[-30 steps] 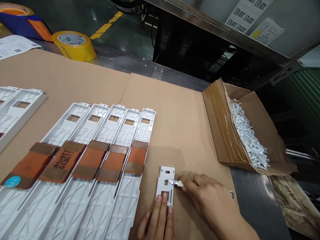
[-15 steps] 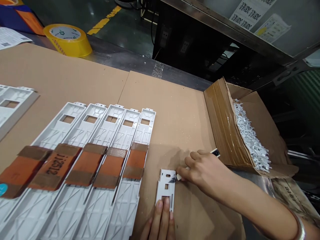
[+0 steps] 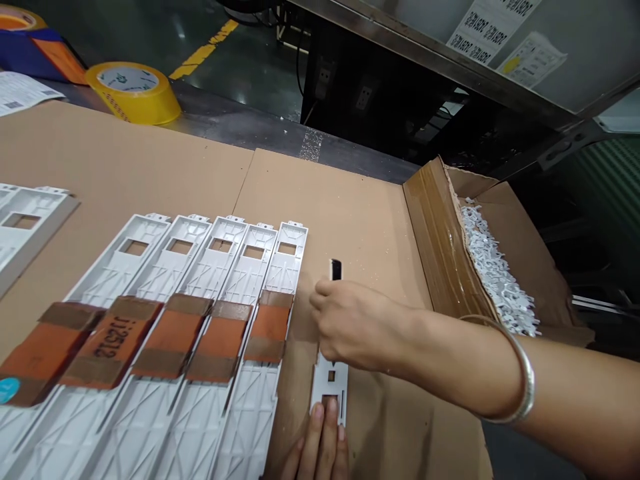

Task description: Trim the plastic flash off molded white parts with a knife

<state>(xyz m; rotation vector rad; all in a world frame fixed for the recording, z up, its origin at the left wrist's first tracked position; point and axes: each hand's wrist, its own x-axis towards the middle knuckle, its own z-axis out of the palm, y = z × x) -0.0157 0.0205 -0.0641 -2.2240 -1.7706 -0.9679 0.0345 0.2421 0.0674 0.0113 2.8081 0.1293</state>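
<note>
The person's right hand point(image 3: 356, 325) is curled tight around a small craft knife point(image 3: 336, 270). Only the knife's dark back end pokes up above the hand, and the blade is hidden. The left hand point(image 3: 320, 448) sits at the bottom, its fingers point(image 3: 319, 440) lying flat on a small white plastic piece point(image 3: 329, 381), pressing and not pinching. The piece is thin and stiff, with square holes and a long slot. It lies on a rough brown cardboard sheet point(image 3: 360, 200), and the right hand covers its top end.

Just beside it, long white plastic panels point(image 3: 250, 427) lie in a row, ribbed and full of square holes, with orange-and-brown strips point(image 3: 270, 327) across them. A silver bangle point(image 3: 523, 373) shines on the right arm.

Earlier the knife's blade was at the piece's top edge. Now the hand has moved left over the piece — and the knife stands up.
</note>
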